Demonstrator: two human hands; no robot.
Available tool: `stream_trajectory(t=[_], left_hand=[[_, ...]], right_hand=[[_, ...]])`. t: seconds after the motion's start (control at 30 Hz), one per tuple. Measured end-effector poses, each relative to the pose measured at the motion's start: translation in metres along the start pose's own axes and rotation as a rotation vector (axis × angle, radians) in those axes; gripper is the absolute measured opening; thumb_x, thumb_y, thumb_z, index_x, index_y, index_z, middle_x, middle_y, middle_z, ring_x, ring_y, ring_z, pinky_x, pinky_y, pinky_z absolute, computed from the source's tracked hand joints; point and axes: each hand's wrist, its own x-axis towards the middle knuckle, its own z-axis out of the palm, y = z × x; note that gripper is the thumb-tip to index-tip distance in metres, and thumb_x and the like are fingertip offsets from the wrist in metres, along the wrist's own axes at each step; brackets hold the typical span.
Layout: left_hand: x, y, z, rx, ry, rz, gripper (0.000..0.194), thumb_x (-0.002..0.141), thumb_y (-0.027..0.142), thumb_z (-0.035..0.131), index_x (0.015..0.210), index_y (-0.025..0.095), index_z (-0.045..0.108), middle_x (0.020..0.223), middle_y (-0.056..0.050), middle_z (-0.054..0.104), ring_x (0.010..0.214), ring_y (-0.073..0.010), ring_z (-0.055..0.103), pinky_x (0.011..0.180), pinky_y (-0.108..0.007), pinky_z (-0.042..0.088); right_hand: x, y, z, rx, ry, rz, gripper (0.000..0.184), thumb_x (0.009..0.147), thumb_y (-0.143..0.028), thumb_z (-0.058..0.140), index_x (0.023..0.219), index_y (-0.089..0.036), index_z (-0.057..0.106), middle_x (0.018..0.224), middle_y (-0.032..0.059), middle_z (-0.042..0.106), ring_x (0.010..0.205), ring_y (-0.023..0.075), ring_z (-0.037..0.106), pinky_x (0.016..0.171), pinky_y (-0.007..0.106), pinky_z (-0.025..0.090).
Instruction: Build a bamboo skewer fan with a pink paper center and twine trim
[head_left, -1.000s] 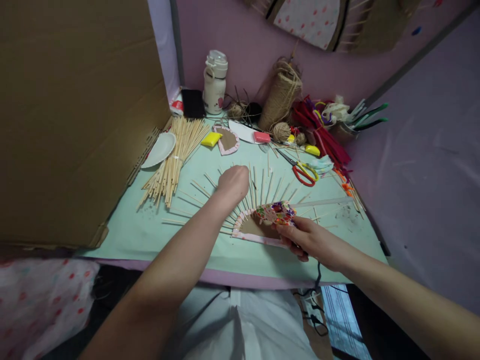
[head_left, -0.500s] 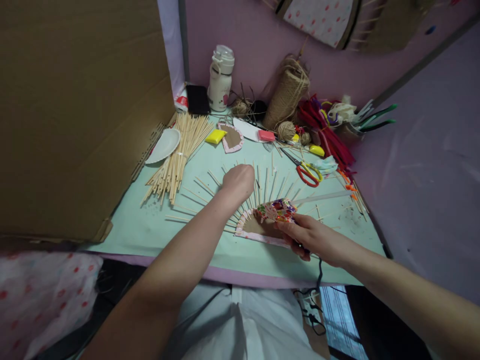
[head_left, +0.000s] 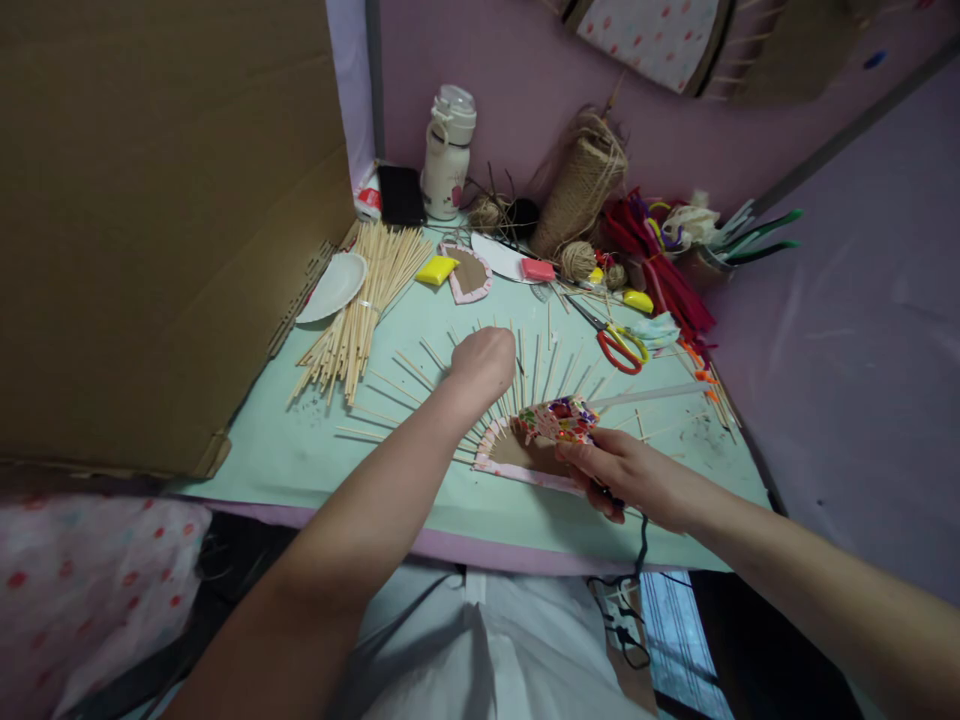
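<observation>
My left hand (head_left: 484,365) is closed in a fist over the fan of thin wooden sticks (head_left: 420,372); its fingertips and whatever they grip are hidden beneath it. In my right hand (head_left: 626,470) is a glue gun (head_left: 559,418) with a flowered body, its clear glue stick (head_left: 652,394) jutting out to the right. The gun's tip points left, close to the sticks' inner ends. Below it lies a half-round cardboard piece (head_left: 517,455) with a pink-and-white wrapped edge, and the sticks spread outward from its curved rim.
A bundle of sticks (head_left: 367,320) and a folded white paper plate (head_left: 334,288) lie at left. Behind are a white bottle (head_left: 448,155), a twine spool (head_left: 581,185) and a heart-shaped piece (head_left: 469,275). Scissors (head_left: 616,345) lie right of centre. Tall cardboard (head_left: 165,240) walls the left side.
The whole view has shifted slightly. Both hands keep nearly the same place and grip over the sticks and the cardboard piece.
</observation>
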Motion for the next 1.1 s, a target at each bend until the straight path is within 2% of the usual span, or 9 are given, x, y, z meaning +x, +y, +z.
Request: stream_trajectory(t=[1.1], left_hand=[[-0.0006,-0.0004,-0.0006,-0.013,-0.004,-0.004,0.028,0.084,0.008,0.049,0.105,0.007,0.068,0.108,-0.021,0.068,0.099,-0.0278,0.066,0.078,-0.032,0.05]], right_hand=[[-0.0021,0.0018,-0.0002,-0.052,-0.025,-0.006,0.045,0.085,-0.062,0.046,0.067,-0.021,0.044,0.045,-0.0048,0.05,0.039,0.0084,0.045,0.042,0.022,0.037]])
